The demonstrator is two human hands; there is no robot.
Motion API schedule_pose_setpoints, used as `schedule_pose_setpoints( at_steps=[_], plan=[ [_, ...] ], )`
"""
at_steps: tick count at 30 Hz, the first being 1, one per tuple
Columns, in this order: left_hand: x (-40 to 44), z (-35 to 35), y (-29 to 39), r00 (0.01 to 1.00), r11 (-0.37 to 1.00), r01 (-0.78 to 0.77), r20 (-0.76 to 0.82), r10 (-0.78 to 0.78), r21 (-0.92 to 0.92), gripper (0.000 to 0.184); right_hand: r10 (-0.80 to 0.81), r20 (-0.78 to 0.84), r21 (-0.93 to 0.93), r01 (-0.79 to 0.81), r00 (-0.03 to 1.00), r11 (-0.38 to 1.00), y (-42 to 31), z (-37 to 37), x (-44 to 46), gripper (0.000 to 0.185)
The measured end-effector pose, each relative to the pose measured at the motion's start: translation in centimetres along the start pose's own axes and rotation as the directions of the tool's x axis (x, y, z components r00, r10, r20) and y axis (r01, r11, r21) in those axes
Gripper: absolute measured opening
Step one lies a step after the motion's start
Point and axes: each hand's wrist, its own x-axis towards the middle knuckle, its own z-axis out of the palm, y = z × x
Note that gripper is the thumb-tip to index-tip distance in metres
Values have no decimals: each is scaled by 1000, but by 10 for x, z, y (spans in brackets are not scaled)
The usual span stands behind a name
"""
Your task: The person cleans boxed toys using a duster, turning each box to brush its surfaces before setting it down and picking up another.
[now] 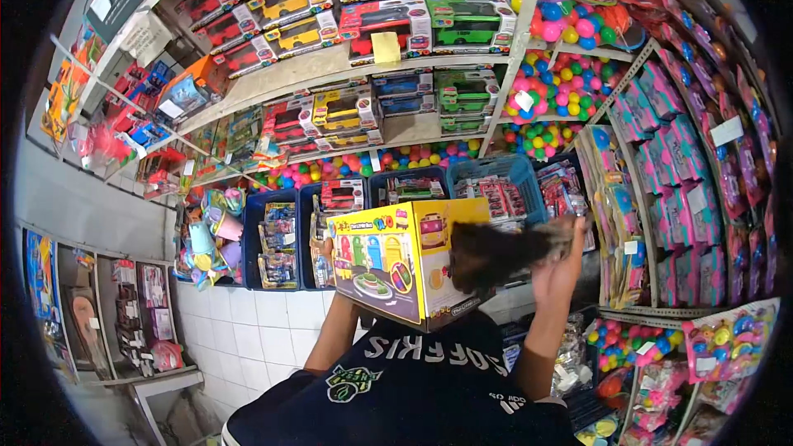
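In the head view, the left hand grips one yellow cardboard toy box printed with coloured doors, held off the white-edged shelves. The right hand holds one dark, blurred, bristly object beside it; contact and how much is done or left cannot be told.

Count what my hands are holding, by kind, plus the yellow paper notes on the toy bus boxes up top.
Printed carton, in the left hand: 1
Dark fluffy object, in the right hand: 1
Yellow paper notes, on the toy bus boxes: 2
Total: 4
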Motion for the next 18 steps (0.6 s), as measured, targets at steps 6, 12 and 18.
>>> schedule_pose_setpoints(
  at_steps=[6,12,18],
  plan=[
    [-10,-5,0,1000,999,-1,-17,0,-47,100,-1,66,20,0,998,1000,-2,12,-13,28],
    [-15,-18,9,1000,997,1,-17,-2,-75,96,-117,65,-14,119,991,993,18,50,-29,29],
    [-21,-34,34,1000,995,-4,-10,4,-97,92,-88,367,73,65,926,995,36,58,-41,34]
  ],
)
